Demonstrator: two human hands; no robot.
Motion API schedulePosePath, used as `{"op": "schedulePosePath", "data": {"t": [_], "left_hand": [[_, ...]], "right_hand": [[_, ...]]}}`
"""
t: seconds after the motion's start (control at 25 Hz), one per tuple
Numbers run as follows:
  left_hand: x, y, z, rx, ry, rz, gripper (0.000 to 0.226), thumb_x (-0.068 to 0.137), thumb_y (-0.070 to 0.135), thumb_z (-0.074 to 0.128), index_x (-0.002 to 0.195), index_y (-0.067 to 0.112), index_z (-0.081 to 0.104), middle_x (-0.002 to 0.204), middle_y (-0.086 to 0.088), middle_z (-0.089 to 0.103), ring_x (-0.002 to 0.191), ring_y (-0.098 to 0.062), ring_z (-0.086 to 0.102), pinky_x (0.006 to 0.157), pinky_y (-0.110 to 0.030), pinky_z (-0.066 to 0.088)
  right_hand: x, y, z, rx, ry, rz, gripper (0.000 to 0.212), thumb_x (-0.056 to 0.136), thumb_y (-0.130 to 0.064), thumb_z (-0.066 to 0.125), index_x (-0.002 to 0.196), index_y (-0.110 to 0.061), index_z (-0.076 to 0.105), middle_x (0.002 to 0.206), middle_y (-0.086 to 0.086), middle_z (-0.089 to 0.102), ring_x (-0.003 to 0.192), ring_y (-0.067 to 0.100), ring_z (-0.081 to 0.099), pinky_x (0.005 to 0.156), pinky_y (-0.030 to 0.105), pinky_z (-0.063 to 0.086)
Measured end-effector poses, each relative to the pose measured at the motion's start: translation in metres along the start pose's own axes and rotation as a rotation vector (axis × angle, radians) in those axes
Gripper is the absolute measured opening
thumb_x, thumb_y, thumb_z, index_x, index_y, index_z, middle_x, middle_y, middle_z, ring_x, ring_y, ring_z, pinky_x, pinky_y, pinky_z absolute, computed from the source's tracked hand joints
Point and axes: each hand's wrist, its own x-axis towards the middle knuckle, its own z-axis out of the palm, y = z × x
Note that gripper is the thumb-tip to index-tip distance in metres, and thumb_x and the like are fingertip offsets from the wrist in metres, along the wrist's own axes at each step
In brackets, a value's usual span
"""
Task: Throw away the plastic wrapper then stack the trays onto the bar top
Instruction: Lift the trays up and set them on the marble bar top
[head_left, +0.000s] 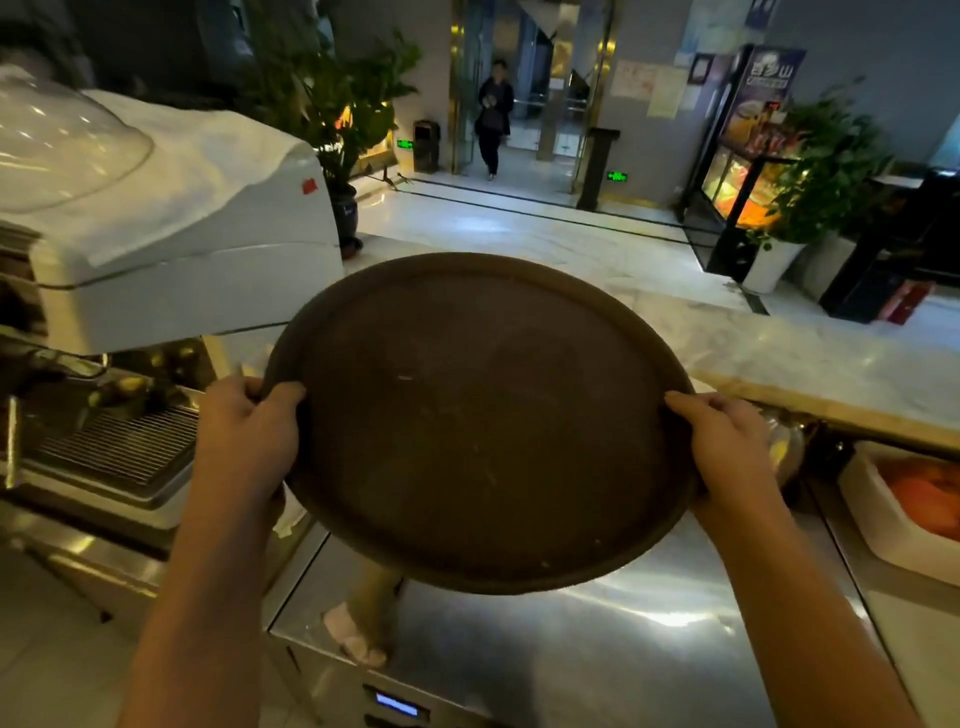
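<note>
Round dark-brown plastic tray (483, 421), held roughly level above the brushed steel worktop (597, 639). The left hand (249, 436) is closed on the tray's left rim, thumb over the lip; the right hand (727, 447) is closed on the opposite rim, thumb likewise on top. The pale marble bar top (753, 343) lies directly beyond the tray's far edge and appears slightly higher, so the coming move is judged a forward push with both hands equally placed. No plastic wrapper is visible
</note>
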Motion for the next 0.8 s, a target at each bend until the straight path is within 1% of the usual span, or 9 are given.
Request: {"op": "schedulePosePath", "data": {"t": [0.16, 0.24, 0.36, 0.48, 0.56, 0.64, 0.68, 0.72, 0.8], "left_hand": [[0.036, 0.02, 0.02, -0.014, 0.01, -0.045, 0.014, 0.095, 0.022, 0.052, 0.093, 0.01, 0.057, 0.083, -0.011, 0.058, 0.073, -0.025, 0.057, 0.061, -0.036, 0.045], [0.058, 0.036, 0.039, 0.002, 0.032, -0.027, 0.017, 0.095, 0.02, 0.052, 0.086, 0.007, 0.058, 0.083, -0.018, 0.059, 0.069, -0.028, 0.056, 0.057, -0.034, 0.043], [0.086, 0.06, 0.068, 0.053, 0.056, 0.011, 0.023, 0.094, 0.017, 0.054, 0.074, 0.004, 0.055, 0.08, -0.019, 0.055, 0.06, -0.026, 0.05, 0.055, -0.033, 0.039], [0.111, 0.076, 0.097, 0.091, 0.059, 0.036, 0.022, 0.092, 0.015, 0.057, 0.076, 0.0, 0.057, 0.077, -0.018, 0.054, 0.058, -0.026, 0.048, 0.057, -0.034, 0.039], [0.128, 0.085, 0.117, 0.058, 0.053, 0.03, 0.019, 0.092, 0.013, 0.058, 0.077, 0.003, 0.054, 0.076, -0.016, 0.052, 0.057, -0.025, 0.047, 0.056, -0.033, 0.039], [0.15, 0.092, 0.137, 0.025, 0.055, 0.014, 0.018, 0.092, 0.011, 0.058, 0.076, 0.003, 0.054, 0.077, -0.017, 0.052, 0.059, -0.027, 0.048, 0.056, -0.033, 0.039], [0.163, 0.095, 0.146, 0.028, 0.048, 0.014, 0.017, 0.091, 0.011, 0.058, 0.077, 0.001, 0.056, 0.08, -0.018, 0.054, 0.063, -0.028, 0.051, 0.059, -0.035, 0.041], [0.179, 0.096, 0.156, 0.047, 0.038, 0.021, 0.015, 0.09, 0.011, 0.058, 0.081, 0.0, 0.058, 0.083, -0.018, 0.055, 0.07, -0.03, 0.055, 0.064, -0.039, 0.044], [0.215, 0.097, 0.176, 0.072, 0.029, 0.031, 0.02, 0.089, 0.013, 0.058, 0.094, -0.006, 0.06, 0.093, -0.018, 0.062, 0.081, -0.035, 0.061, 0.071, -0.045, 0.051]], "right_hand": [[0.045, -0.02, 0.022, -0.039, -0.053, -0.037, 0.025, 0.093, -0.024, 0.058, 0.104, -0.002, 0.06, 0.096, 0.016, 0.064, 0.09, 0.031, 0.061, 0.071, 0.038, 0.051], [0.074, -0.034, 0.031, -0.046, -0.064, -0.062, 0.025, 0.093, -0.025, 0.057, 0.1, -0.001, 0.06, 0.096, 0.018, 0.064, 0.087, 0.031, 0.061, 0.069, 0.038, 0.051], [0.112, -0.053, 0.039, -0.053, -0.079, -0.112, 0.025, 0.094, -0.025, 0.056, 0.1, -0.001, 0.059, 0.094, 0.024, 0.064, 0.077, 0.03, 0.06, 0.068, 0.041, 0.05], [0.148, -0.07, 0.048, -0.059, -0.087, -0.165, 0.025, 0.094, -0.021, 0.055, 0.102, 0.003, 0.058, 0.089, 0.023, 0.061, 0.078, 0.03, 0.058, 0.067, 0.043, 0.05], [0.173, -0.078, 0.054, -0.063, -0.082, -0.185, 0.029, 0.093, -0.017, 0.055, 0.102, 0.011, 0.055, 0.085, 0.021, 0.057, 0.077, 0.032, 0.056, 0.063, 0.039, 0.047], [0.198, -0.084, 0.062, -0.071, -0.08, -0.196, 0.032, 0.092, -0.014, 0.055, 0.095, 0.017, 0.053, 0.08, 0.02, 0.051, 0.073, 0.033, 0.05, 0.06, 0.038, 0.042], [0.21, -0.087, 0.065, -0.082, -0.078, -0.199, 0.028, 0.092, -0.013, 0.054, 0.086, 0.014, 0.053, 0.079, 0.02, 0.048, 0.072, 0.032, 0.048, 0.059, 0.039, 0.04], [0.221, -0.09, 0.071, -0.095, -0.077, -0.202, 0.024, 0.092, -0.012, 0.054, 0.078, 0.007, 0.052, 0.079, 0.019, 0.047, 0.072, 0.032, 0.047, 0.059, 0.039, 0.039], [0.242, -0.096, 0.085, -0.127, -0.055, -0.204, 0.026, 0.094, -0.012, 0.052, 0.07, -0.004, 0.047, 0.08, 0.019, 0.047, 0.069, 0.031, 0.047, 0.058, 0.036, 0.041]]}}
